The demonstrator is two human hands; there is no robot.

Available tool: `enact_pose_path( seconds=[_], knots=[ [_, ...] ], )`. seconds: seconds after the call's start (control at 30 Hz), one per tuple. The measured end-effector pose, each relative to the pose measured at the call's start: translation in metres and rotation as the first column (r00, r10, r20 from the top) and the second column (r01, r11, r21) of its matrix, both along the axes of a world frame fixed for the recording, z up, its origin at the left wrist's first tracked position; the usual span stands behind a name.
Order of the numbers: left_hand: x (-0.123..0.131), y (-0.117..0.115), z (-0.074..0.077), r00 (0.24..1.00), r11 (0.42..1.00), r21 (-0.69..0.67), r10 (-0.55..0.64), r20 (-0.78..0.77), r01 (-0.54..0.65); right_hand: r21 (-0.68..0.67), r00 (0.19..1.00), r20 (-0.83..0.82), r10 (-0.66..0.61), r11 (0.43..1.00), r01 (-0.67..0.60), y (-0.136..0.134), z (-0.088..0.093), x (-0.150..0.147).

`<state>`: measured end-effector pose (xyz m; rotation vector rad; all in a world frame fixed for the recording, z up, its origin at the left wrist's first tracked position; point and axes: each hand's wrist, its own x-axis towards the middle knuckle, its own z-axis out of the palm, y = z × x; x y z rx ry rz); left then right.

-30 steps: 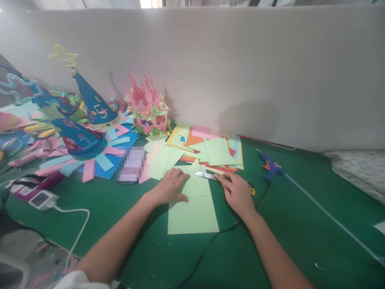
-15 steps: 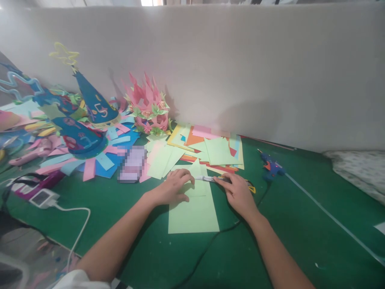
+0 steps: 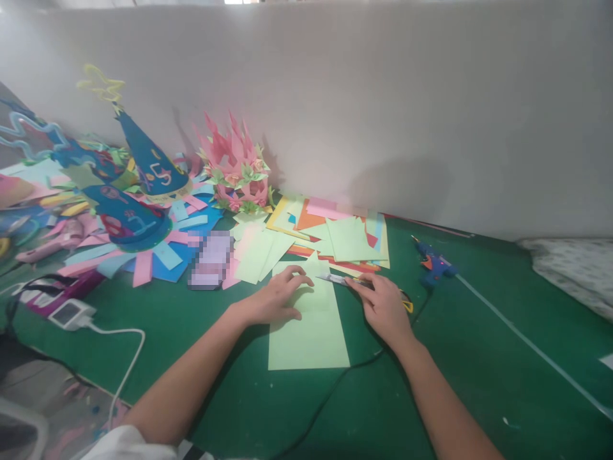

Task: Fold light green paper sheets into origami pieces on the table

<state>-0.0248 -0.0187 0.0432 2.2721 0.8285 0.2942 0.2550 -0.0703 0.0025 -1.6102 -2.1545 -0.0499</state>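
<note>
One left hand (image 3: 276, 297) unclenched, grasping nothing, over light-green paper (image 3: 309, 345) | one right hand (image 3: 387, 310) gripping bladed tool (image 3: 336, 279)

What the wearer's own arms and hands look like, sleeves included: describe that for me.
The left hand and right hand are bare, without visible gloves. Neither forearm shows a watch or bracelet. A white sleeve shows on the left arm; none is visible on the right arm.
</note>
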Motion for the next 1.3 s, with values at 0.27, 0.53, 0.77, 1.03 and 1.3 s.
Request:
enact_pose_path(
  seconds=[0.27,0.53,0.77,1.03,1.3],
  knots=[
    [0.001,-0.001,0.001,1.000,0.998,0.055,-0.025,-0.001,0.025,0.008,0.994,-0.043,0.098,0.995,-0.098,0.001,0.001,0.007],
    [-0.001,0.001,-0.003,0.999,0.992,0.115,-0.042,-0.035,0.045,-0.013,0.992,-0.074,0.105,0.994,-0.106,0.000,0.005,0.006],
    [0.002,0.001,-0.003,0.997,0.971,0.228,-0.060,-0.048,0.070,-0.051,0.982,-0.066,0.180,0.982,-0.183,-0.001,0.008,0.001],
    [0.002,0.013,-0.016,0.993,0.944,0.310,-0.115,-0.021,0.116,-0.062,0.980,-0.047,0.195,0.978,-0.197,-0.002,0.010,-0.005],
    [-0.002,0.022,-0.021,0.990,0.943,0.313,-0.131,0.042,0.111,-0.037,0.977,-0.051,0.209,0.977,-0.210,0.000,0.008,-0.008]
  ],
)
